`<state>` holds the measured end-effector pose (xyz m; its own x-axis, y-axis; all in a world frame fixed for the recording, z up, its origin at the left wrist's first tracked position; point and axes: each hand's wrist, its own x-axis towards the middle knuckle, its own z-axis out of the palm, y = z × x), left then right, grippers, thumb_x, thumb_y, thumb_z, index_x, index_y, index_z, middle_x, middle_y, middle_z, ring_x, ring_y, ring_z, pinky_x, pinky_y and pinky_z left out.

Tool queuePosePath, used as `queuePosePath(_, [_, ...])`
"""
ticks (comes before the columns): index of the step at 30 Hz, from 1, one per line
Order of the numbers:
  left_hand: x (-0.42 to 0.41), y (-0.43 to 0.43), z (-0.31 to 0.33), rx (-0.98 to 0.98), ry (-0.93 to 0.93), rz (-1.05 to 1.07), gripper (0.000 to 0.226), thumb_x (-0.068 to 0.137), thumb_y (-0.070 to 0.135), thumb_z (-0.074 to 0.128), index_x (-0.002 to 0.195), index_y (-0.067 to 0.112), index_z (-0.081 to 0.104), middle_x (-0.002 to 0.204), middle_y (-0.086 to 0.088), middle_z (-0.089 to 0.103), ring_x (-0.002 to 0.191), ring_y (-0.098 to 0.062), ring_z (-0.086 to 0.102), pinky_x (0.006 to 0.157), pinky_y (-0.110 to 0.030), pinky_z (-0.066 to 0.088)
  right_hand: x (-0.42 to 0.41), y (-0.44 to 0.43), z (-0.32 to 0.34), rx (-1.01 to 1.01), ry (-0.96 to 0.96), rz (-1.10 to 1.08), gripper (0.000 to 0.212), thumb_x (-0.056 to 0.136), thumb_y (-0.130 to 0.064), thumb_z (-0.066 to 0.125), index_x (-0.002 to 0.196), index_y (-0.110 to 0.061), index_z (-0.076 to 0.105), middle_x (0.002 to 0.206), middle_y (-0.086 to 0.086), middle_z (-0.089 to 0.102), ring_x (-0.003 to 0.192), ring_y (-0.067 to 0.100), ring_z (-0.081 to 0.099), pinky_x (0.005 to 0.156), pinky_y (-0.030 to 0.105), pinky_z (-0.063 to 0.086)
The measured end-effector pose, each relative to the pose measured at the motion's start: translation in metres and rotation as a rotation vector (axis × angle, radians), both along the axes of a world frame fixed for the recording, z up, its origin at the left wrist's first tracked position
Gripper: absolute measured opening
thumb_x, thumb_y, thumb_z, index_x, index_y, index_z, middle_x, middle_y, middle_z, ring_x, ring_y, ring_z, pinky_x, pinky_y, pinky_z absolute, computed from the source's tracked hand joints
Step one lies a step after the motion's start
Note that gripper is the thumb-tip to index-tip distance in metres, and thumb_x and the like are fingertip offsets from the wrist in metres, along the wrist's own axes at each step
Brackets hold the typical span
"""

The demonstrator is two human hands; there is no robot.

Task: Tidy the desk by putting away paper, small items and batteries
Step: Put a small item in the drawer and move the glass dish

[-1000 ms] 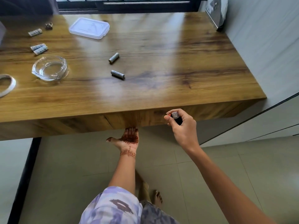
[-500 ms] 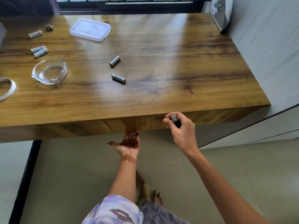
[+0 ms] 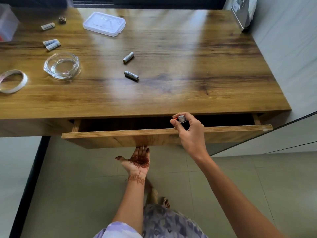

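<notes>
My right hand [image 3: 192,134] pinches a small black item with a silver metal end [image 3: 182,118], perhaps a USB stick, just above the front of the desk drawer [image 3: 120,134]. The drawer stands pulled out a little, and its inside is dark. My left hand [image 3: 137,162] is palm up below the drawer front, its fingertips hidden under the lower edge. Two grey batteries [image 3: 128,57] [image 3: 131,75] lie loose in the middle of the wooden desk [image 3: 188,66]. More white batteries [image 3: 51,44] [image 3: 48,26] lie at the far left.
A glass ashtray [image 3: 61,67] and a roll of tape [image 3: 12,81] sit on the left of the desk. A clear plastic lid [image 3: 104,23] and a small metal piece [image 3: 62,19] lie at the back. A wall runs along the right.
The drawer was closed before and has now slid out towards me with my left hand under its front. My right hand has risen with the small item to above the drawer's gap.
</notes>
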<state>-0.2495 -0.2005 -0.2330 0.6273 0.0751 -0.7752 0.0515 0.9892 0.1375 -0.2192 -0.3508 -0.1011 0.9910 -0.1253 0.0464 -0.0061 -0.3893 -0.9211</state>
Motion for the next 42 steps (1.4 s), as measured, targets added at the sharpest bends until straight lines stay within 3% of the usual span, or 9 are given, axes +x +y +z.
queuePosePath(9, [-0.032,0.007,0.004,0.147,0.061,-0.22,0.089,0.088,0.068,0.016,0.136,-0.003,0.036,0.142,-0.019,0.042,0.13,-0.031,0.042,0.111,-0.039,0.026,-0.035,0.001,-0.004,-0.02,-0.011,0.006,0.009,0.085,-0.017,0.064,0.094,-0.016,0.063,0.082,-0.009,0.063,0.079,0.004,0.06,0.069,0.014,0.049])
queuePosePath(13, [-0.059,0.01,0.033,0.883,0.158,-0.575,0.035,0.099,0.02,0.032,0.096,0.002,0.062,0.107,-0.024,0.065,0.082,-0.025,0.064,0.091,-0.039,0.049,-0.048,0.0,-0.005,-0.03,-0.045,-0.009,0.008,0.085,-0.017,0.064,0.093,-0.016,0.063,0.081,-0.014,0.061,0.079,-0.001,0.058,0.069,0.012,0.047])
queuePosePath(16, [-0.08,0.015,0.071,1.61,-0.019,-0.52,0.034,0.095,0.027,0.042,0.075,0.011,0.064,0.074,-0.01,0.069,0.068,-0.02,0.064,0.072,-0.034,0.054,-0.053,-0.001,-0.005,-0.027,-0.064,-0.036,0.006,0.085,-0.017,0.065,0.091,-0.016,0.064,0.08,-0.013,0.061,0.077,0.0,0.058,0.068,0.013,0.048])
queuePosePath(20, [-0.064,0.035,0.09,2.346,-0.437,-0.373,0.032,0.089,0.024,0.047,0.105,0.002,0.064,0.103,-0.013,0.068,0.101,-0.018,0.059,0.093,-0.023,0.042,-0.06,0.003,-0.003,-0.006,-0.062,-0.036,0.006,0.085,-0.015,0.065,0.09,-0.017,0.063,0.08,-0.012,0.061,0.077,0.001,0.059,0.068,0.015,0.049])
queuePosePath(23, [-0.039,0.046,0.079,2.637,-0.444,-0.681,0.061,0.091,0.042,0.039,0.134,-0.001,0.04,0.14,-0.017,0.042,0.135,-0.03,0.034,0.114,-0.037,0.018,-0.064,0.007,-0.004,0.015,-0.057,-0.04,0.006,0.086,-0.015,0.064,0.09,-0.018,0.062,0.081,-0.006,0.064,0.078,0.009,0.063,0.069,0.021,0.052])
queuePosePath(25, [-0.029,0.05,0.073,2.738,-0.338,-0.955,0.075,0.092,0.056,0.019,0.138,-0.003,0.029,0.146,-0.018,0.03,0.138,-0.032,0.025,0.117,-0.044,0.013,-0.067,0.008,-0.007,0.002,-0.057,-0.027,0.006,0.086,-0.015,0.064,0.092,-0.017,0.063,0.082,-0.001,0.066,0.079,0.012,0.064,0.069,0.02,0.052])
queuePosePath(28, [-0.029,0.053,0.07,2.755,-0.289,-1.154,0.078,0.092,0.057,0.014,0.135,-0.005,0.037,0.139,-0.021,0.045,0.132,-0.034,0.038,0.109,-0.048,0.022,-0.069,0.009,-0.009,-0.037,-0.065,-0.016,0.009,0.086,-0.015,0.064,0.094,-0.015,0.063,0.084,0.0,0.066,0.08,0.01,0.063,0.069,0.015,0.051])
queuePosePath(34, [-0.033,0.049,0.077,2.718,-0.292,-1.136,0.062,0.089,0.044,0.049,0.129,-0.003,0.047,0.126,-0.021,0.056,0.123,-0.035,0.049,0.111,-0.042,0.023,-0.069,0.01,-0.004,-0.049,-0.063,-0.014,0.006,0.086,-0.014,0.064,0.091,-0.017,0.061,0.081,-0.003,0.065,0.078,0.012,0.064,0.07,0.018,0.051])
queuePosePath(42, [-0.052,0.049,0.082,2.744,-0.331,-1.073,0.058,0.08,0.043,0.063,0.117,-0.001,0.057,0.108,-0.015,0.064,0.103,-0.03,0.061,0.102,-0.044,0.039,-0.087,0.006,0.006,-0.11,-0.104,-0.055,0.01,0.086,-0.016,0.063,0.095,-0.013,0.063,0.083,-0.008,0.062,0.079,0.003,0.06,0.07,0.012,0.049])
